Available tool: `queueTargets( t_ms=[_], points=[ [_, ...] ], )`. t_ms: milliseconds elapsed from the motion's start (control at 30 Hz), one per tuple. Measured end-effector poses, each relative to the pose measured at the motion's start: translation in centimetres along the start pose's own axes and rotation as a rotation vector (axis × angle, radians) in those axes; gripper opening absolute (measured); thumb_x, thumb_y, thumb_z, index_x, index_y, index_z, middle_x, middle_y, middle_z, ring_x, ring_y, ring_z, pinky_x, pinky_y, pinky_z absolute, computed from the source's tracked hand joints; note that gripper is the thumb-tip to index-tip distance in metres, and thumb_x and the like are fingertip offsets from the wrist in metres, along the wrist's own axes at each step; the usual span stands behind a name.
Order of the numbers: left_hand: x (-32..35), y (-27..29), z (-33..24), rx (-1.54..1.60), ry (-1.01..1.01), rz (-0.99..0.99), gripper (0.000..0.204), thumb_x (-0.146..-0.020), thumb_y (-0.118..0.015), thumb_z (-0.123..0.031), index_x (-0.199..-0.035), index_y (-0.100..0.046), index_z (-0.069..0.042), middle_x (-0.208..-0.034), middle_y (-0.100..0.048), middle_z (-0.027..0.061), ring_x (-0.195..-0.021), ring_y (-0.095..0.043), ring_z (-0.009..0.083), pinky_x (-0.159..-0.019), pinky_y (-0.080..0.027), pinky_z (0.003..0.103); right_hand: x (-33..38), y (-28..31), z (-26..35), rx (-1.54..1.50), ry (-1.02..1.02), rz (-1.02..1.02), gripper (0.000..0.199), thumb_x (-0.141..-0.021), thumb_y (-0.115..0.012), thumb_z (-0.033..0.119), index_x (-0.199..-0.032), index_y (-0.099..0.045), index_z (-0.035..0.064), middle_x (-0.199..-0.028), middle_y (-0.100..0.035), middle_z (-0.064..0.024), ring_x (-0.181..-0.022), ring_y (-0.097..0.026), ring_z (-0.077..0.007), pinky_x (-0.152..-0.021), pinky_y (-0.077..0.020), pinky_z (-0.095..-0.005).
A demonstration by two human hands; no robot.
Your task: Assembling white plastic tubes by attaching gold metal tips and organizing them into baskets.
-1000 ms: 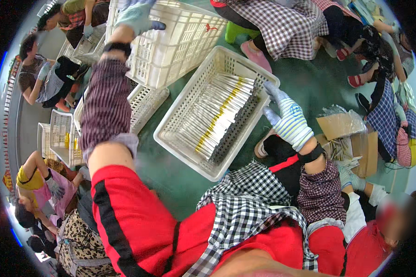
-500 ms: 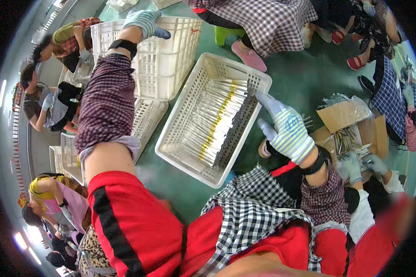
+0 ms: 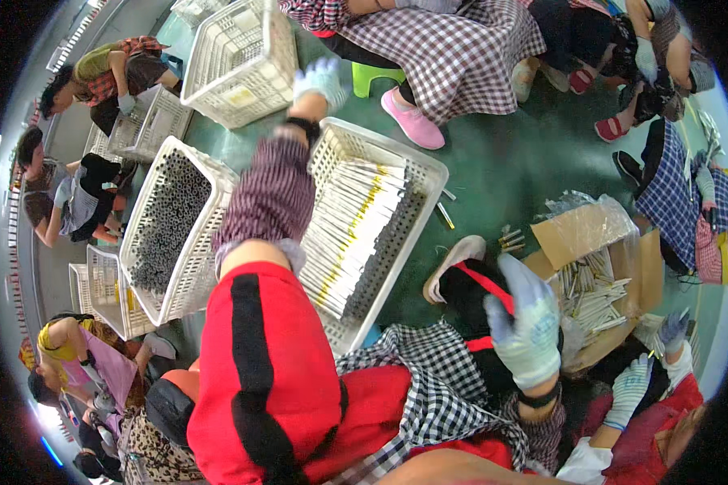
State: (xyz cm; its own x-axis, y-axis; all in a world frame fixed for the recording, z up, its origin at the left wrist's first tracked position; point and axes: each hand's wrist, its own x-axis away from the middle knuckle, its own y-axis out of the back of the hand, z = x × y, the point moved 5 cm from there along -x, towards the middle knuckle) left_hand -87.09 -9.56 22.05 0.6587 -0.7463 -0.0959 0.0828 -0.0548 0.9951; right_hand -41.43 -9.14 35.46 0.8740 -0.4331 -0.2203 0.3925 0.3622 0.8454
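Note:
My left hand (image 3: 322, 87), in a striped glove and somewhat blurred, is over the far left end of a white slatted crate (image 3: 438, 182). Its fingers look apart and nothing shows in them. Packed in that crate lie many slim white sticks (image 3: 344, 230) with yellow bands and dark ends. My right hand (image 3: 527, 327), gloved too, hangs in the air right of the crate. Its thumb and fingers stand apart, holding nothing. Just left of my left forearm is another white crate (image 3: 206, 271), filled with upright dark-ended sticks (image 3: 166, 230).
An empty-looking white crate (image 3: 243, 101) stands at the far left. An open cardboard box (image 3: 643, 271) of loose white sticks is at right, near a co-worker's gloved hands (image 3: 629, 392). A pink shoe (image 3: 412, 120) and a green stool (image 3: 372, 78) are beyond the crate.
The large empty crate by my left hand has shifted away to the far left, and that hand is now apart from it. The crate of dark-ended sticks has come into view. My right hand has drawn nearer.

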Motion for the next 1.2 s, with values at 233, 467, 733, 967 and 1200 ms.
queueTargets(
  t_ms=[233, 467, 733, 967, 1200],
  points=[
    [19.3, -1.2, -13.6, 0.638, -0.307, -0.064, 0.040, -0.077, -0.068, -0.029, -0.110, -0.060, -0.007, -0.119, -0.056, 0.0178, -0.111, -0.052, 0.0355, -0.097, -0.041, 0.041, 16.8, 6.2, -3.0, 0.184, -0.404, -0.206, 0.039, -0.082, -0.059, 0.010, -0.119, -0.054, -0.0015, -0.115, -0.058, -0.0205, -0.104, -0.056, -0.0372, -0.092, -0.0423, -0.0424],
    [25.8, 7.0, -21.8, 0.733, -0.695, -0.002, 0.044, -0.079, -0.066, -0.012, -0.121, -0.053, -0.002, -0.117, -0.057, 0.0171, -0.111, -0.051, 0.0314, -0.099, -0.038, 0.038, 23.3, 10.8, -5.4, 0.287, -0.478, -0.493, 0.034, -0.083, -0.061, 0.014, -0.114, -0.057, 0.0016, -0.108, -0.062, -0.0189, -0.100, -0.058, -0.0358, -0.087, -0.0462, -0.0400],
    [22.0, 8.9, -34.0, 1.022, -0.679, 0.444, 0.042, -0.088, -0.060, -0.010, -0.125, -0.049, 0.002, -0.113, -0.060, 0.0139, -0.104, -0.057, 0.0188, -0.092, -0.044, 0.029, 34.0, 5.9, -11.8, -0.268, -0.797, -0.808, 0.030, -0.087, -0.058, 0.017, -0.113, -0.060, 0.0029, -0.105, -0.064, -0.0166, -0.095, -0.063, -0.0281, -0.085, -0.0479, -0.0338],
    [19.9, 1.1, -49.3, 0.465, -1.030, 0.755, 0.045, -0.089, -0.059, -0.029, -0.123, -0.053, 0.000, -0.109, -0.063, 0.0130, -0.094, -0.058, 0.0155, -0.084, -0.046, 0.028, 29.0, 3.9, -13.3, -0.121, -0.750, -0.774, 0.027, -0.085, -0.057, 0.013, -0.110, -0.060, 0.0012, -0.103, -0.063, -0.0205, -0.097, -0.061, -0.0331, -0.086, -0.0473, -0.0364],
    [29.3, -1.5, -52.8, 0.288, -1.671, 1.123, 0.049, -0.087, -0.053, -0.039, -0.124, -0.054, -0.007, -0.119, -0.058, 0.0177, -0.107, -0.056, 0.0331, -0.093, -0.042, 0.038, 23.5, 4.7, -23.6, 0.015, -1.157, -0.480, 0.030, -0.089, -0.049, 0.026, -0.113, -0.061, 0.0100, -0.112, -0.060, -0.0170, -0.104, -0.056, -0.0362, -0.089, -0.0456, -0.0413]
  ],
)
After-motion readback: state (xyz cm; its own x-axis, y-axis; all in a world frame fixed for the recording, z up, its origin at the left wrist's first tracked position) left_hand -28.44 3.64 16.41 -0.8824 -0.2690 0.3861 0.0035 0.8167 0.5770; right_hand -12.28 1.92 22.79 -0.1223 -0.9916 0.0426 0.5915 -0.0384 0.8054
